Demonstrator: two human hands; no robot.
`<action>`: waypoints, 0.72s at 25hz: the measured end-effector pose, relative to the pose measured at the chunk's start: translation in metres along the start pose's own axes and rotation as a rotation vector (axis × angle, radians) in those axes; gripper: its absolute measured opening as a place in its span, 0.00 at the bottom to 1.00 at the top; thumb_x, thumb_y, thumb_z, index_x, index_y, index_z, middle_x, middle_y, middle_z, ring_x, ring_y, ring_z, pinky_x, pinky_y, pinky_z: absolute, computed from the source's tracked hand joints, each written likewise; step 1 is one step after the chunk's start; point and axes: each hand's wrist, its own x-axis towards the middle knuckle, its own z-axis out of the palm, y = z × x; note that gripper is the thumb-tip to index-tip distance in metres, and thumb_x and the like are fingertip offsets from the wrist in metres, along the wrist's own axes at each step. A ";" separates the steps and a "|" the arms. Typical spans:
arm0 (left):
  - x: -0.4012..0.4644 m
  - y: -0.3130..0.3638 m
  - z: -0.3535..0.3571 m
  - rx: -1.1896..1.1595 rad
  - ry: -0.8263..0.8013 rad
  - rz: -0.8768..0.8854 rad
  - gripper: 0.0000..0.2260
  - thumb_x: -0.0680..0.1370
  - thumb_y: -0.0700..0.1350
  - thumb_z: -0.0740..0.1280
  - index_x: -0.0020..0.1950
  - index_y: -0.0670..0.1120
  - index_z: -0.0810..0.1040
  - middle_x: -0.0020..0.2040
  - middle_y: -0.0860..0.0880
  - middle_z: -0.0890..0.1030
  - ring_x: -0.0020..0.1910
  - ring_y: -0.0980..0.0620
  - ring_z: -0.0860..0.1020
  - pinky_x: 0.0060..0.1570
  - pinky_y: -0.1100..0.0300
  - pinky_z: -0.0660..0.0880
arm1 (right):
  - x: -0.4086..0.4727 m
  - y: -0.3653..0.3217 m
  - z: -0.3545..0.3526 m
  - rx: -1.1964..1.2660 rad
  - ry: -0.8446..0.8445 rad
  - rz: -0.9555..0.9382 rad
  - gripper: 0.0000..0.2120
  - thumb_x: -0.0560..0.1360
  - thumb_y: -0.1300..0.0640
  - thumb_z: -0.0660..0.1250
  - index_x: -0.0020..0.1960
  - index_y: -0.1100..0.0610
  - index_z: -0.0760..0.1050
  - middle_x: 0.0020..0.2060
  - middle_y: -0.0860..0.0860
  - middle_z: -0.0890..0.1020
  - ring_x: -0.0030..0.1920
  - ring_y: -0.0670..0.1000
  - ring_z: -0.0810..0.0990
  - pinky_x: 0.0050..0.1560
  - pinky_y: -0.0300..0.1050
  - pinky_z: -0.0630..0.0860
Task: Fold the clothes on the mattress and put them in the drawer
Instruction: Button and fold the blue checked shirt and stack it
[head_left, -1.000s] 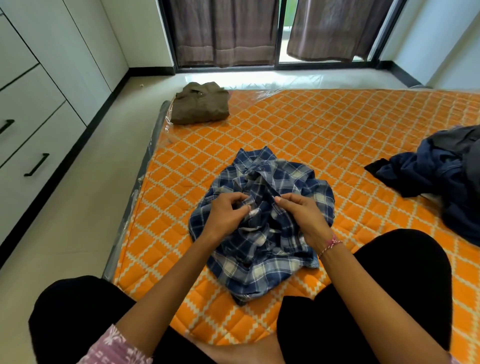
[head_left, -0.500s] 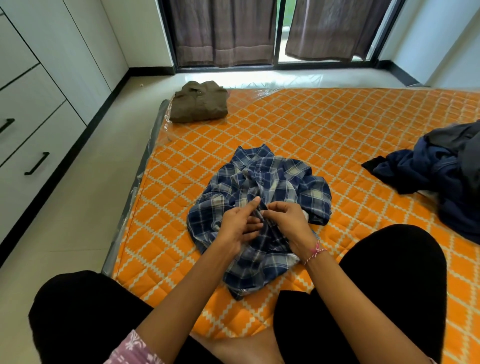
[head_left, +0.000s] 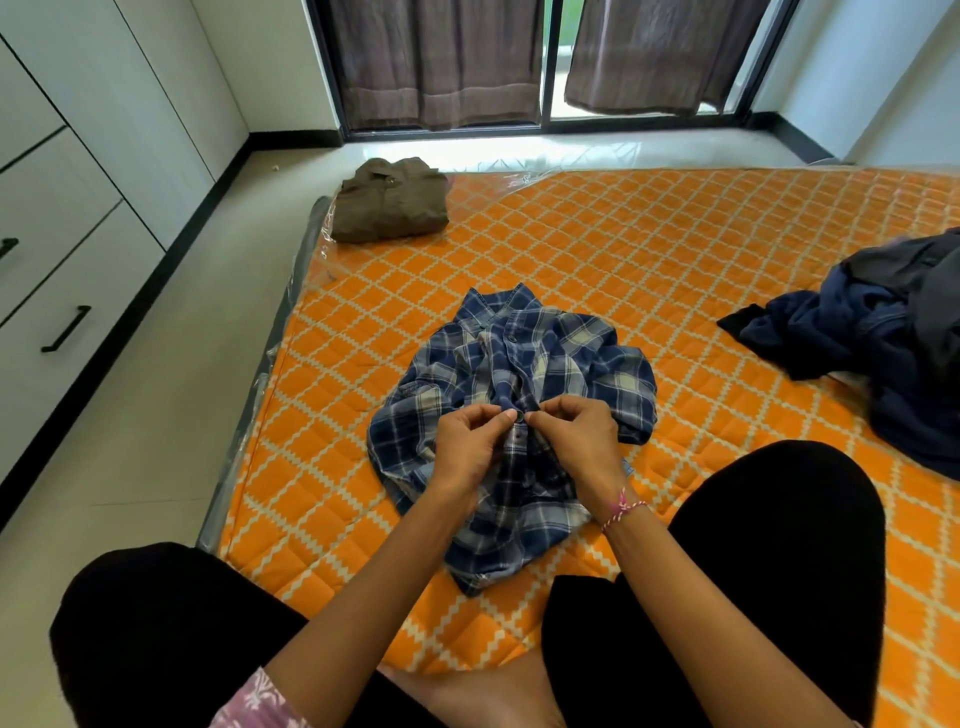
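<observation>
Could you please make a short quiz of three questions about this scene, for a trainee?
1. True or false: the brown shirt on the mattress is already folded.
2. What do the left hand and right hand pinch? A) plaid shirt B) dark clothes pile C) a curtain
3. Fill in: the drawers are ____ (open/closed).

Key: 1 true; 2 A; 3 closed.

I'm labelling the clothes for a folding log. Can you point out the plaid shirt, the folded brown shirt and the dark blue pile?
plaid shirt (head_left: 582, 353): head view, its right shoulder area.
folded brown shirt (head_left: 389, 208): head view, middle of its front.
dark blue pile (head_left: 852, 338): head view, its left part.
</observation>
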 end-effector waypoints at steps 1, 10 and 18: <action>0.001 -0.001 0.002 0.028 0.014 0.034 0.07 0.76 0.39 0.69 0.38 0.43 0.79 0.33 0.50 0.79 0.31 0.58 0.78 0.36 0.65 0.76 | -0.001 -0.001 -0.001 0.010 -0.003 0.002 0.08 0.71 0.60 0.72 0.34 0.56 0.79 0.34 0.57 0.83 0.36 0.51 0.80 0.41 0.50 0.79; 0.012 -0.010 0.009 0.129 0.073 0.121 0.07 0.77 0.40 0.68 0.40 0.40 0.78 0.38 0.41 0.78 0.38 0.49 0.75 0.44 0.53 0.76 | 0.000 -0.001 -0.007 0.221 -0.138 0.091 0.09 0.75 0.63 0.68 0.36 0.59 0.79 0.30 0.52 0.80 0.31 0.46 0.79 0.33 0.39 0.77; 0.018 -0.009 0.007 0.248 0.004 0.177 0.07 0.78 0.40 0.67 0.42 0.39 0.79 0.38 0.41 0.79 0.37 0.49 0.75 0.42 0.54 0.75 | 0.016 -0.007 -0.018 0.061 -0.293 0.012 0.07 0.74 0.65 0.69 0.37 0.61 0.79 0.28 0.52 0.79 0.28 0.42 0.77 0.29 0.31 0.72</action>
